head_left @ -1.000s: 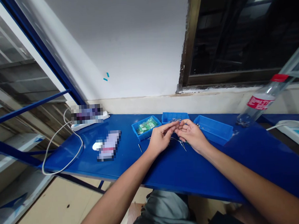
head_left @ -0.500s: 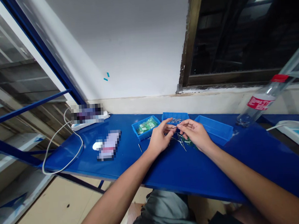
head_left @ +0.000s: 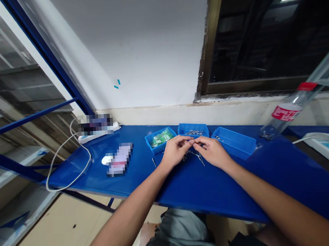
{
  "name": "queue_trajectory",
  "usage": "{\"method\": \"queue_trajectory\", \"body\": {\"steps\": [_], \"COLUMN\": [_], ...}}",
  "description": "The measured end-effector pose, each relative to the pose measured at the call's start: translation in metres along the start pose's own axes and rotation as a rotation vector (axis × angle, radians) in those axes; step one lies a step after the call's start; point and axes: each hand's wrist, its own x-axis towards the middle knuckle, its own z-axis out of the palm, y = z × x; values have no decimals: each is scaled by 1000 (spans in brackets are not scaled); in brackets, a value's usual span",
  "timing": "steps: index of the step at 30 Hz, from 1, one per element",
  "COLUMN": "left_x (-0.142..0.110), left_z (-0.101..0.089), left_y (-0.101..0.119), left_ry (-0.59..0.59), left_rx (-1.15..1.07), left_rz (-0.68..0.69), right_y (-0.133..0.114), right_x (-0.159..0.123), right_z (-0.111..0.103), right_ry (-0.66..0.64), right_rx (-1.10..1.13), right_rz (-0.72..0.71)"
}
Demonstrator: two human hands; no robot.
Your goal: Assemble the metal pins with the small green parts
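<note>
Under a white wall, a blue desk [head_left: 202, 187] runs the length of the view, and both hands work close together near its middle. The left hand [head_left: 176, 150] and right hand [head_left: 213, 152] hover just above the desk, fingertips meeting. Each grip is nearly closed, with thumb and fingers curled inward. Whatever sits between the fingertips is too small to make out, so I cannot tell whether either hand has hold of anything.

Thin metal pins [head_left: 196, 156] lie in a loose scatter on the desk right under the hands, and 1 more pin [head_left: 154, 162] lies apart, just left of the left hand. Behind the hands stand 3 blue plastic trays in a row. The middle tray [head_left: 193, 127] holds a small bunch of metal pins [head_left: 193, 133], the left tray [head_left: 148, 143] holds green packets [head_left: 162, 138], and the right tray [head_left: 235, 145] sits beside the right hand, its contents hard to see.

Farther left on the desk are a white computer mouse [head_left: 106, 160], a pixelated object [head_left: 119, 160] touching it, and a white power strip [head_left: 98, 135] with a white cable [head_left: 69, 161] looping over the desk edge. To the right, a clear plastic bottle [head_left: 285, 112] with a red label lies tilted, its base on the desk. Beyond it, a dark window [head_left: 271, 38] is set into the wall.
</note>
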Motion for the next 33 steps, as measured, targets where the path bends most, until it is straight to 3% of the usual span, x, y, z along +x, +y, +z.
{"method": "queue_trajectory", "body": {"steps": [6, 11, 20, 26, 29, 33], "left_x": [-1, -1, 0, 2, 1, 0], "left_z": [2, 3, 1, 4, 3, 1], "left_y": [2, -2, -2, -11, -8, -2], "left_ry": [-21, 24, 7, -18, -14, -18], "left_rx": [-193, -253, -172, -297, -267, -42], "left_rz": [-125, -111, -65, -85, -111, -80], "right_y": [-1, 3, 6, 6, 4, 1], "right_x": [1, 1, 0, 1, 1, 0], "right_z": [-2, -3, -4, -2, -1, -2], "right_ry": [64, 101, 123, 86, 96, 44], "right_rx": [30, 63, 92, 215, 256, 226], "right_rz": [40, 75, 96, 149, 135, 123]}}
